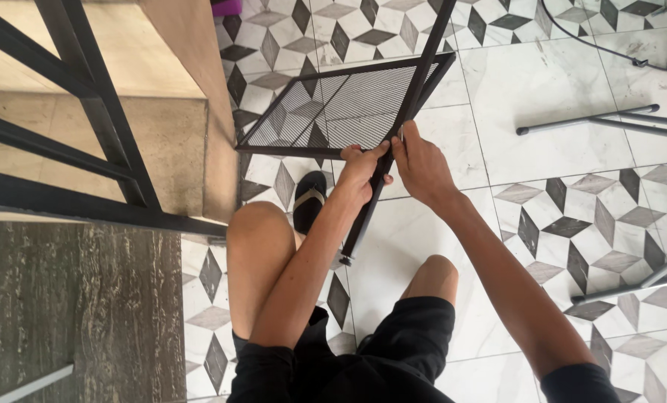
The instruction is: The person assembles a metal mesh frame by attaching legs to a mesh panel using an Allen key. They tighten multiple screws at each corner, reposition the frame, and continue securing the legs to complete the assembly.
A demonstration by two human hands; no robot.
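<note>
A black metal mesh panel (348, 104) with a thin frame hangs just above the patterned tile floor. A long black metal bar (415, 82) runs diagonally across the panel's right side, down to an end between my knees. My left hand (363, 168) pinches the spot where the bar meets the panel's near corner. Right beside it, my right hand (419, 168) grips the bar at the same joint, fingers curled on it. My bare knees and black shorts fill the bottom of the view.
A black metal railing (87, 112) stands over beige steps at the left. Loose grey metal rods (602, 119) lie on the floor at the right, another pair (639, 280) lower right. A black sandal (309, 198) is under the panel.
</note>
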